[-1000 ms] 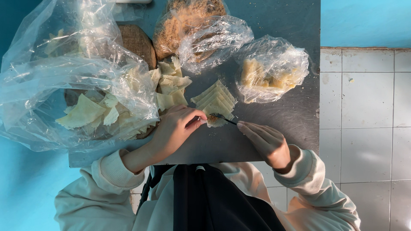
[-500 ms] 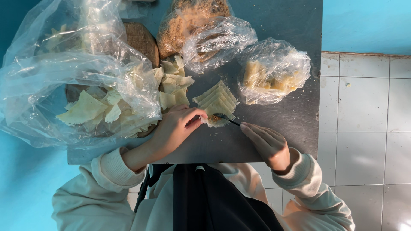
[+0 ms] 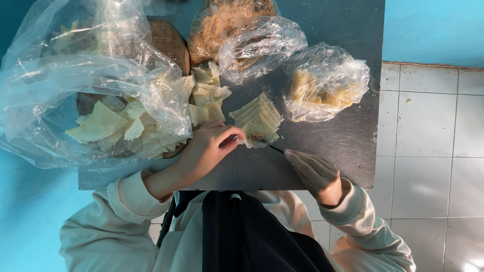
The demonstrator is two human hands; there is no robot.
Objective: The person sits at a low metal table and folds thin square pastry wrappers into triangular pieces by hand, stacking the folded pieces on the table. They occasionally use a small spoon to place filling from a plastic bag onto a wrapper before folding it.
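My left hand (image 3: 209, 148) pinches the near edge of a pale triangular wrapper (image 3: 258, 135), the front one of a fanned row (image 3: 257, 113) on the grey metal table (image 3: 322, 151). A small dab of brown filling sits on that wrapper. My right hand (image 3: 315, 174), in a clear plastic glove, holds a thin dark utensil (image 3: 275, 148) whose tip reaches the wrapper.
A large clear bag of pale wrappers (image 3: 101, 106) covers the table's left. More loose wrappers (image 3: 206, 95) lie beside it. A bag of brown crumbly filling (image 3: 227, 30) and a bag of yellowish pieces (image 3: 322, 90) sit at the back. White floor tiles (image 3: 433, 151) lie right.
Both hands stay almost in place at the front wrapper. The view has shifted slightly; no other visible difference.
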